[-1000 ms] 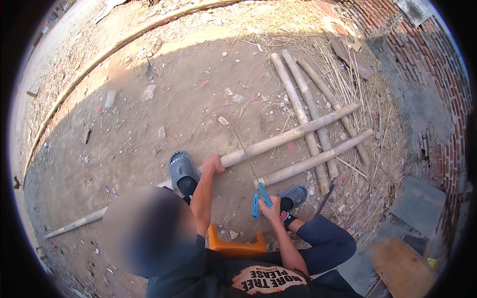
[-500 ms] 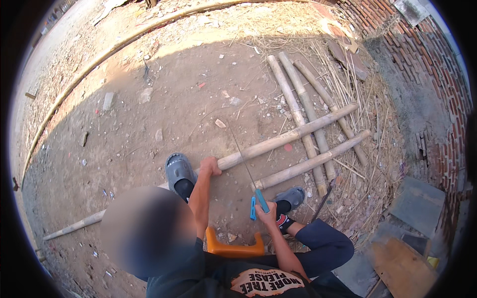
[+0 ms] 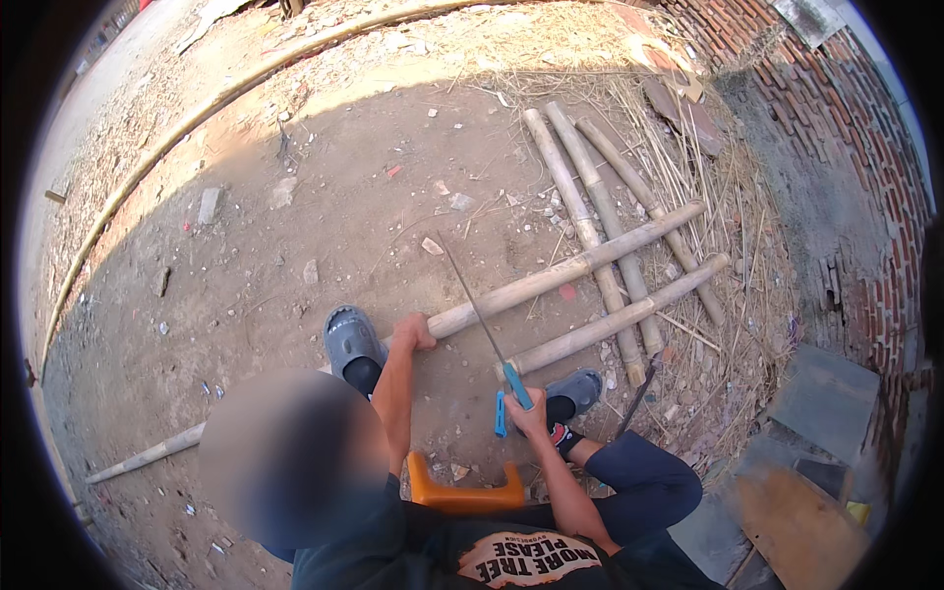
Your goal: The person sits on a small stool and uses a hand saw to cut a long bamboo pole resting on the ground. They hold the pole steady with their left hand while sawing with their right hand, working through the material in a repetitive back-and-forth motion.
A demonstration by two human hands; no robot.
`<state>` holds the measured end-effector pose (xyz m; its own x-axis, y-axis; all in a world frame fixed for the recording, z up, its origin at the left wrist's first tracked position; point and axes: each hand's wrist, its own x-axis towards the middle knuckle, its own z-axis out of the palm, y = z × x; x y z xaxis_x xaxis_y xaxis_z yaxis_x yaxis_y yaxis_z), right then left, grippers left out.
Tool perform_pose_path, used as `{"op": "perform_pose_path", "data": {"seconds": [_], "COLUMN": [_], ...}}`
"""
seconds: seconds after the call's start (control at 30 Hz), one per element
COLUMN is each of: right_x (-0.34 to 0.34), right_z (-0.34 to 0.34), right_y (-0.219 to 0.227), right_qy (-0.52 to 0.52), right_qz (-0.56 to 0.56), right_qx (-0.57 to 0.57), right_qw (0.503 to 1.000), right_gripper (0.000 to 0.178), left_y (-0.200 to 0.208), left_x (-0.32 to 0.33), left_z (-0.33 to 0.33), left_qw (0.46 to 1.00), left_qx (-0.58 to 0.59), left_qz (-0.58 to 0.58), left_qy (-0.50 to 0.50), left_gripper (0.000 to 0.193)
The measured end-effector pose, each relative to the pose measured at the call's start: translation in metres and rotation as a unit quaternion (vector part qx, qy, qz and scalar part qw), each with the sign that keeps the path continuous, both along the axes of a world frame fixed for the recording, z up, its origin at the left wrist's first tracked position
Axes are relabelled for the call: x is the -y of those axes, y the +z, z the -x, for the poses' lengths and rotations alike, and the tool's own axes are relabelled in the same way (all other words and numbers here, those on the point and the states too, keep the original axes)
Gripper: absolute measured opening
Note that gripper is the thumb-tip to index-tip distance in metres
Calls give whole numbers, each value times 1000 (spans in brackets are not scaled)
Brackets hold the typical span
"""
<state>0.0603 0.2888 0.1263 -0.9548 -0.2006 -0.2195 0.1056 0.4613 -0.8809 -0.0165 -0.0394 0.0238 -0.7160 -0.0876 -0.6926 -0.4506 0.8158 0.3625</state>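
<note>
A long pale bamboo pole (image 3: 531,285) slants across the ground, passing under my left forearm and behind a blurred area. My left hand (image 3: 412,331) is closed round it beside my grey clog. In my right hand (image 3: 528,413) is the teal handle of a hand saw (image 3: 516,385). The thin saw blade lies across the pole to the right of my left hand, its tip pointing to the far side. A bright blue part hangs at the handle's left. Just beyond my right hand lies a shorter bamboo piece (image 3: 619,320), its near end close to the blade.
Several bamboo lengths (image 3: 595,192) lie crosswise under the pole on the right, beside dry straw (image 3: 723,211). An orange stool (image 3: 462,500) is beneath me. A brick wall (image 3: 855,138) and flat boards (image 3: 826,405) stand right. A long curved pole (image 3: 177,133) edges the far left.
The saw blade has tilted a little and shows more of its flat side across the pole. Both hands keep their grips. The whole view has shifted very slightly.
</note>
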Motion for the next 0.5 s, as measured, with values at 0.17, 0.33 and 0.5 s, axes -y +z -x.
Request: {"op": "perform_pose_path", "data": {"seconds": [0.17,0.33,0.5], "right_x": [-83,-29,-4], "right_z": [-104,-54,-6], "right_y": [40,2,-3], "right_qy": [0,25,27], "right_qz": [-48,-26,5], "right_qx": [3,14,26], "right_qw": [999,999,999], "right_gripper": [34,34,34], "left_y": [6,0,-15], "left_x": [-13,-14,-1], "left_z": [4,4,-2], "left_qw": [1000,1000,1000], "left_qx": [5,-22,-22], "left_qz": [12,21,4], "left_qy": [1,1,0], "left_gripper": [58,55,56]}}
